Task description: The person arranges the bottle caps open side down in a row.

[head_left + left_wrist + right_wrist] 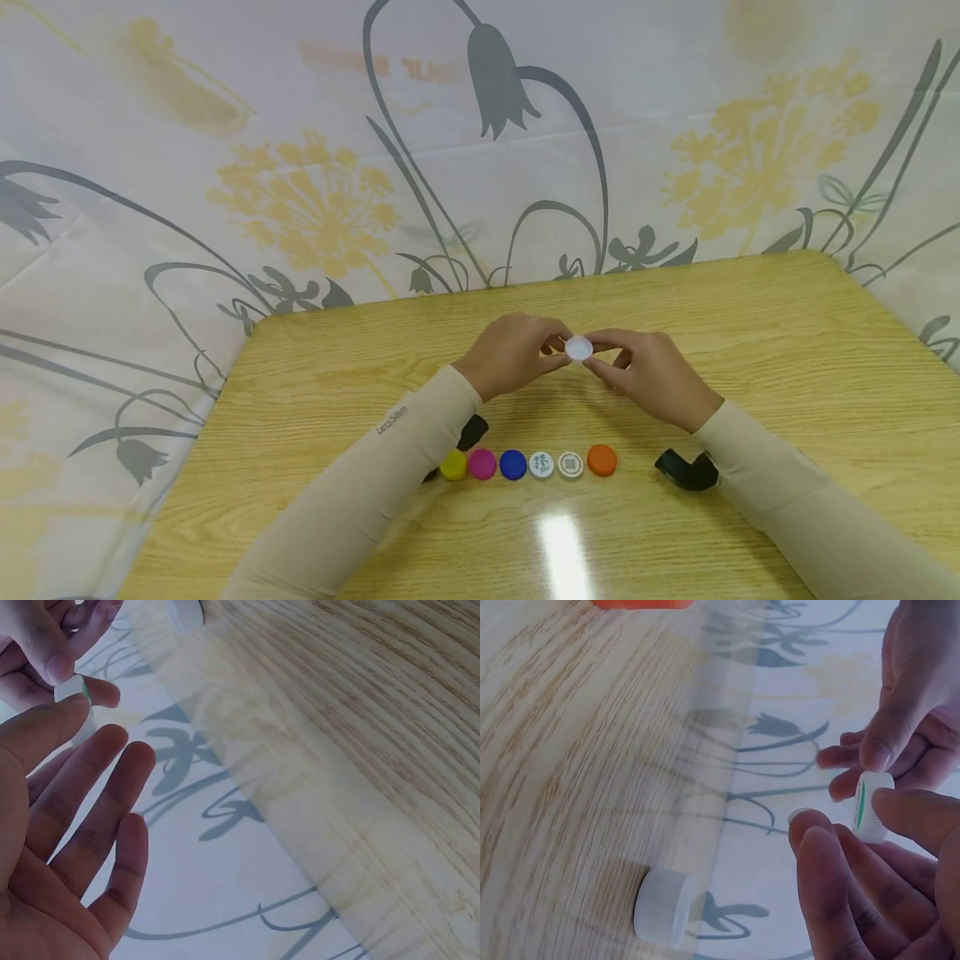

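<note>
Both hands pinch one white bottle cap (pixel 578 348) from opposite sides, raised over the table. My left hand (pixel 513 354) has its thumb and fingertips on the cap's left edge; its other fingers spread loosely in the left wrist view. Opposite it, my right hand (pixel 652 371) grips the right edge between thumb and fingers. Green printing shows on the flat face of the cap (pixel 871 806) in the right wrist view, and its ridged side faces the thumbs.
A row of caps lies nearer me: yellow (pixel 453 465), magenta (pixel 482 463), blue (pixel 513 465), two printed white ones (pixel 542 465) and orange (pixel 602 460). My left sleeve (pixel 360 483) partly covers the left end. A black curved piece (pixel 686 470) shows by the right sleeve.
</note>
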Tool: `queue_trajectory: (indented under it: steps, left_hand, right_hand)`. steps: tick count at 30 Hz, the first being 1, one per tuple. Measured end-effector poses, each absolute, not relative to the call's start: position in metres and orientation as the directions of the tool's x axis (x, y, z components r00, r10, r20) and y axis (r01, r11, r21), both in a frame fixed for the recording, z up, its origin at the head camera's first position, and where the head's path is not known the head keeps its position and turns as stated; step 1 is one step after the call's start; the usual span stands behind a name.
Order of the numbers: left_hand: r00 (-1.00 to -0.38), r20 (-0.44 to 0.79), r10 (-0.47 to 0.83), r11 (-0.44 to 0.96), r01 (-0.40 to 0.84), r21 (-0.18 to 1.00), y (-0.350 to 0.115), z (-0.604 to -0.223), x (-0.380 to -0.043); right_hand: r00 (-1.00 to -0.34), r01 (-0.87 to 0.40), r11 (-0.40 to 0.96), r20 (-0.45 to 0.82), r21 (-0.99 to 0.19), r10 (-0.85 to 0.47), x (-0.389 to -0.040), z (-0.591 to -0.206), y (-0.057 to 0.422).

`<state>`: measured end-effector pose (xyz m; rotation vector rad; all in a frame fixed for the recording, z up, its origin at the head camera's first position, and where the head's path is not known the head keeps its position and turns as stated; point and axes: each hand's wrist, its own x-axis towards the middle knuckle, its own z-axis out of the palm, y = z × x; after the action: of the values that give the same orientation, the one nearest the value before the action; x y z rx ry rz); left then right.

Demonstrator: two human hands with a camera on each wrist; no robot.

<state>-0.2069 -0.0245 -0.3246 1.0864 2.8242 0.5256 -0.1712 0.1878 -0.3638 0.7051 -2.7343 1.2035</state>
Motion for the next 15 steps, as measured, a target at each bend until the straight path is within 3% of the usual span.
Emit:
queue_trajectory:
  steps: [15]
  left_hand:
    - [-0.751,0.083,0.656,0.698,0.644,0.312,-0.0232,-0.3285,-0.2026]
  right_hand:
    - [-0.916,-0.375,0.532,0.213,-0.759,-0.341,-0.1719,-0.3641,0.1867]
